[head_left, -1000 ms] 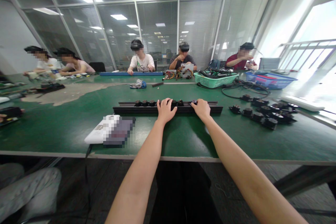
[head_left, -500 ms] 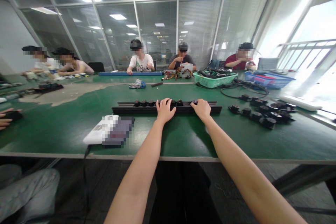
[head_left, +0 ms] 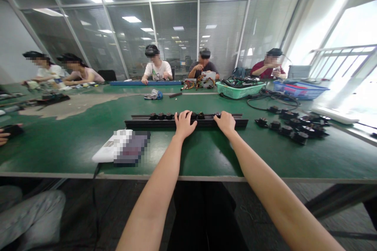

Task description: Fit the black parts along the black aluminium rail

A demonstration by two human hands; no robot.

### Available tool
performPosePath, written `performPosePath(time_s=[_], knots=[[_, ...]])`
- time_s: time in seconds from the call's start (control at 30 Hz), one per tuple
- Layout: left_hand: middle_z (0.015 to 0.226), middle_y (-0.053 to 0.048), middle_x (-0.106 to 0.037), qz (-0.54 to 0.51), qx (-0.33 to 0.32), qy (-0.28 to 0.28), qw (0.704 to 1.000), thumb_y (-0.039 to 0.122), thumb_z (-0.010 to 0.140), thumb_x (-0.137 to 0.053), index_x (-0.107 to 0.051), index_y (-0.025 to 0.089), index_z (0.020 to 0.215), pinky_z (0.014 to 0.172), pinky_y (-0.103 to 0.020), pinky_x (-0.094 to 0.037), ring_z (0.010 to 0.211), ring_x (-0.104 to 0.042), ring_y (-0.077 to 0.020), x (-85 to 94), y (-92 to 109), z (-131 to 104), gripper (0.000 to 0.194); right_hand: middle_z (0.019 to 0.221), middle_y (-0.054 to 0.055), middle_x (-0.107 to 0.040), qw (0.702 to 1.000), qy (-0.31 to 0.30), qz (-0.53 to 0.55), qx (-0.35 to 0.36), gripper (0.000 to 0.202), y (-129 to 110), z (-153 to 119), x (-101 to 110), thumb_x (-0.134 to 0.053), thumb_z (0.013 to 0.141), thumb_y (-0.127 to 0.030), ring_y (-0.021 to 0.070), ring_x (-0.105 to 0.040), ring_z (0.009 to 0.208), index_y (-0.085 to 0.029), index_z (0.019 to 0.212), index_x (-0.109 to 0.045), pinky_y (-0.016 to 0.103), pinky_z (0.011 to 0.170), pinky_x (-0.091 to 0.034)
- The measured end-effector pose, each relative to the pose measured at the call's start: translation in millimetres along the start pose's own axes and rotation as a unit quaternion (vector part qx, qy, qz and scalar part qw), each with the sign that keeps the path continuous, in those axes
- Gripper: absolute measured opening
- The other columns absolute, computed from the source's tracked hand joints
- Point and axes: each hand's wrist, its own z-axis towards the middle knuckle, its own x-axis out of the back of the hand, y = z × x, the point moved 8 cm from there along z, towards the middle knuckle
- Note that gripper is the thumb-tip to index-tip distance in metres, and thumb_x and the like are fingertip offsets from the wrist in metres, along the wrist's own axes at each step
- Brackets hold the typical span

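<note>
Where the green table [head_left: 61, 137] faces glass panels [head_left: 173, 21], the left hand [head_left: 185, 124] grips a black rail [head_left: 204, 123]; right hand [head_left: 226, 123], grip unclear.

Bare forearms [head_left: 157, 182], bare fingers [head_left: 185, 117], black lap clothing [head_left: 203, 215]

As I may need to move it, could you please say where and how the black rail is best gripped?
Probably at both ends, from left and right: the rail is long, lies crosswise, and carries black parts between them.

Smooth dark rail [head_left: 153, 124], glossy green tabletop [head_left: 212, 160] (faintly mirroring light), green plastic basket [head_left: 241, 92], rumpled cloth [head_left: 153, 94]
</note>
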Motion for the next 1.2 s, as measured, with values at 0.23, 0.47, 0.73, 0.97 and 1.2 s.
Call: performPosePath(time_s=[0.23,0.47,0.73,0.97,1.2], knots=[[0.150,-0.008,-0.054,-0.002,0.001,-0.002,1.000,0.040,0.092,-0.054,-0.056,0.027,0.142,0.130,-0.055,-0.007,0.144,-0.043,-0.0280,1.1,0.5,-0.2,0.052,0.116,0.020,-0.071,1.000,0.001,0.010,-0.010,0.036,1.9,0.5,-0.6,-0.053,0.099,-0.040,0.0299,-0.070,0.108,-0.012,0.114,-0.070,0.035,0.087,-0.053],[0.150,-0.009,-0.054,0.003,0.000,-0.003,1.000,0.040,0.092,-0.055,-0.056,0.026,0.142,0.130,-0.056,-0.007,0.144,-0.043,-0.0285,1.8,1.8,-0.3,0.052,0.116,0.022,-0.071,1.000,0.001,-0.006,-0.021,0.037,4.3,0.6,1.9,-0.052,0.099,-0.040,0.0309,-0.070,0.110,-0.012,0.115,-0.071,0.036,0.089,-0.053],[0.151,-0.009,-0.053,0.000,0.001,-0.003,1.000,0.039,0.091,-0.055,-0.056,0.026,0.142,0.130,-0.056,-0.007,0.144,-0.043,-0.0291,2.3,1.9,-0.6,0.053,0.115,0.022,-0.072,1.000,0.008,-0.013,-0.024,0.038,6.6,2.0,3.7,-0.052,0.099,-0.040,0.0311,-0.071,0.108,-0.011,0.115,-0.071,0.036,0.088,-0.054],[0.151,-0.009,-0.053,0.001,0.002,-0.008,1.000,0.040,0.091,-0.054,-0.056,0.025,0.142,0.130,-0.056,-0.007,0.145,-0.043,-0.0289,2.4,2.5,-0.4,0.053,0.113,0.022,-0.073,0.999,0.017,-0.037,-0.004,0.038,5.6,4.5,4.3,-0.053,0.099,-0.040,0.0316,-0.071,0.108,-0.010,0.111,-0.073,0.036,0.089,-0.053],[0.151,-0.009,-0.053,-0.001,0.004,-0.013,1.000,0.040,0.091,-0.055,-0.056,0.026,0.142,0.130,-0.056,-0.007,0.145,-0.043,-0.0294,1.2,1.4,0.6,0.053,0.114,0.021,-0.073,1.000,-0.016,-0.010,0.001,0.039,14.9,17.8,-0.6,-0.061,0.095,-0.042,0.0306,-0.070,0.109,-0.010,0.113,-0.071,0.033,0.086,-0.052]])
